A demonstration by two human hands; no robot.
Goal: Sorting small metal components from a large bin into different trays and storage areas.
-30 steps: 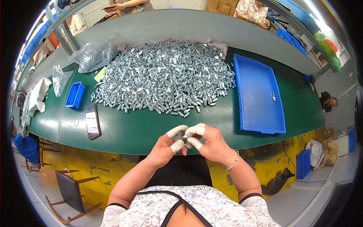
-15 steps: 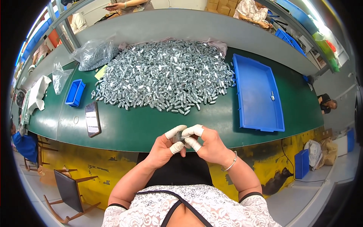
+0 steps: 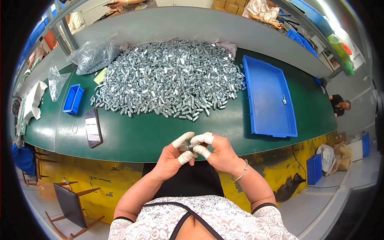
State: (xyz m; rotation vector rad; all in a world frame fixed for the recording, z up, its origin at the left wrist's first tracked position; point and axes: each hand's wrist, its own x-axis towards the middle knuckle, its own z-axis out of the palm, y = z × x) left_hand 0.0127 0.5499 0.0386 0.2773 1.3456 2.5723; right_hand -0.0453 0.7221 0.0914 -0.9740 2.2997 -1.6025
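Note:
Just over the table's front edge, my left hand (image 3: 168,160) and my right hand (image 3: 220,153) meet, with white covers on thumbs and forefingers. My left fingers are closed round a small grey, roundish piece (image 3: 185,147). A small silvery metal part (image 3: 191,146) shows against it, pinched by my right thumb and forefinger. The fingers hide much of both, so their exact kind cannot be made out. Beyond my hands spreads a large heap of short, shiny metal parts (image 3: 168,80). To the right lies a shallow blue tray (image 3: 266,110) with a metal part (image 3: 284,99) in it.
Left of the heap are a phone (image 3: 93,128), a small blue bin (image 3: 73,99), a rubber band (image 3: 75,129) and a clear bag of parts (image 3: 94,58). A grey partition (image 3: 192,26) runs behind the table. A chair (image 3: 70,204) stands at lower left; other people sit beyond.
The whole view has shifted slightly, so the table things appear a little further left. My hands stay together, with the small silvery part now showing more plainly between the fingers.

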